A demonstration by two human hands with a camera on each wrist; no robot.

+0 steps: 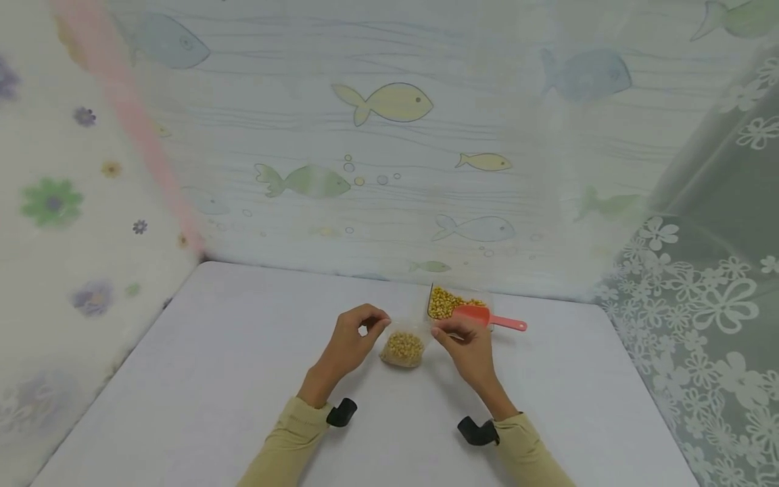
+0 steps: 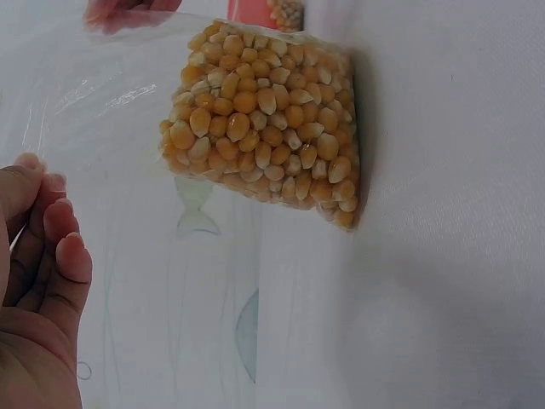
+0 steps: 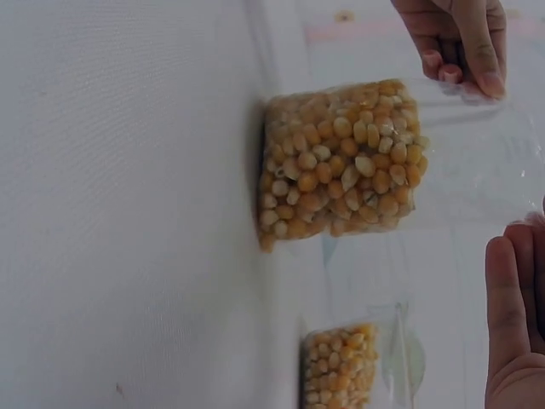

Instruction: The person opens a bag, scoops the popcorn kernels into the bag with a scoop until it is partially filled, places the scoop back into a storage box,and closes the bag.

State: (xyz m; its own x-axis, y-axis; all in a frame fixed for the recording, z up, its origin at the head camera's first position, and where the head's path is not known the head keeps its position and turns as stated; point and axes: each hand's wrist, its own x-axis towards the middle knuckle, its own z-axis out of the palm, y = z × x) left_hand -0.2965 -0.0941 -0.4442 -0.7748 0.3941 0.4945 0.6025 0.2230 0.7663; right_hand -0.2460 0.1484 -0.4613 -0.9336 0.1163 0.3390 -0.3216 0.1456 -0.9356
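A clear plastic bag (image 1: 404,348) stands upright on the white table, its lower part filled with corn kernels (image 2: 264,119). My left hand (image 1: 355,336) pinches one top corner of the bag between thumb and forefinger. At the opposite top corner, my right hand (image 1: 468,348) pinches the film the same way. The see-through upper part of the bag is stretched between the two hands, above the kernels. In the right wrist view the left hand (image 3: 460,43) shows beyond the bag, thumb pressed on its edge.
Behind my right hand sits a clear container (image 1: 431,304) of corn kernels. A red scoop (image 1: 508,322) lies in it, handle pointing right. The white table (image 1: 243,392) meets a fish-patterned curtain (image 1: 389,223) at the back, with flowered curtains at both sides.
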